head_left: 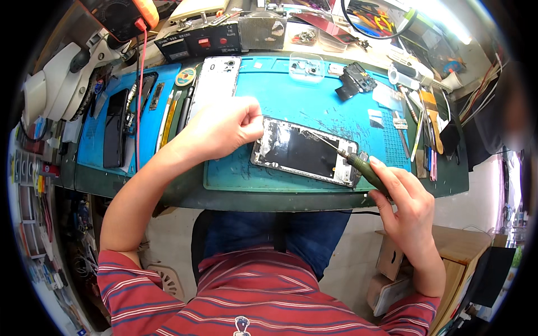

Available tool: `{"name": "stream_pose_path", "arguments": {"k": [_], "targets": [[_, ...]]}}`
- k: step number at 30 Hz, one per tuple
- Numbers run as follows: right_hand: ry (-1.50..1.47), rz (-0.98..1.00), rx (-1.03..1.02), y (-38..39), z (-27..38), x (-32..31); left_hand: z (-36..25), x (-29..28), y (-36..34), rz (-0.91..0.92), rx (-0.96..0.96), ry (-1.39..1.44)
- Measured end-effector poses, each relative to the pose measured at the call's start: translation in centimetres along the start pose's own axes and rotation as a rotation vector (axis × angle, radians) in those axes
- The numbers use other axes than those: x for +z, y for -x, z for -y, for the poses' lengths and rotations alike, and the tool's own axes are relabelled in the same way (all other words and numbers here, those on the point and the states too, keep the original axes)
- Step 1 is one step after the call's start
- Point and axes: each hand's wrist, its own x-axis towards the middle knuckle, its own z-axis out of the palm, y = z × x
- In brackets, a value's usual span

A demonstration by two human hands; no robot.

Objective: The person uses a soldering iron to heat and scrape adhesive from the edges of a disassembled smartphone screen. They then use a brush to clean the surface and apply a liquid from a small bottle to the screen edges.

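A phone frame [302, 151] with a dark, glossy inner face and a pale, worn border lies aslant on the blue work mat [269, 89]. My left hand [238, 126] is closed, its curled fingers and thumb at the frame's upper left corner; anything inside them is hidden. Between the thumb and fingers of my right hand [403, 201] is a green-handled tool [367, 171]. Its thin metal shaft points up and left across the frame's right part. Dark crumbs [330, 124] are scattered on the mat beyond the frame.
Behind my left hand lies a white phone back [219, 75]. Dark phones [116, 129] rest on another blue mat at left. A clear box [306, 68] and a black phone part [356, 80] sit at the back. Brushes and tweezers [430, 120] line the right.
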Motion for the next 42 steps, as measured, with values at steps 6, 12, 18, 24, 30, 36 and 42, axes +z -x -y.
{"name": "stream_pose_path", "arguments": {"k": [6,12,18,24,30,36,42], "targets": [[-0.047,-0.006,-0.001,-0.3,0.3,0.0,-0.4,-1.5,-1.1,0.171,0.086,-0.163],[-1.159,0.26,0.631,-1.1,3.3,1.5,-0.6,-2.6,-2.4,0.261,0.184,-0.247],[-1.325,0.36,0.803,-3.3,4.9,3.4,-1.2,-4.6,-1.0,0.158,0.234,-0.335],[-1.311,0.374,0.753,-2.9,3.9,2.0,-4.6,-5.9,8.0,0.616,0.08,0.207],[-0.688,0.591,0.052,-0.4,3.2,0.7,-3.4,-3.8,16.1,0.217,0.179,-0.275],[-0.647,0.594,-0.084,-0.5,4.4,0.8,-2.5,-0.8,14.3,-0.018,0.56,-0.28],[-0.621,0.598,-0.104,0.1,4.3,-0.2,-1.1,0.3,14.0,-0.065,0.715,-0.211]]}}
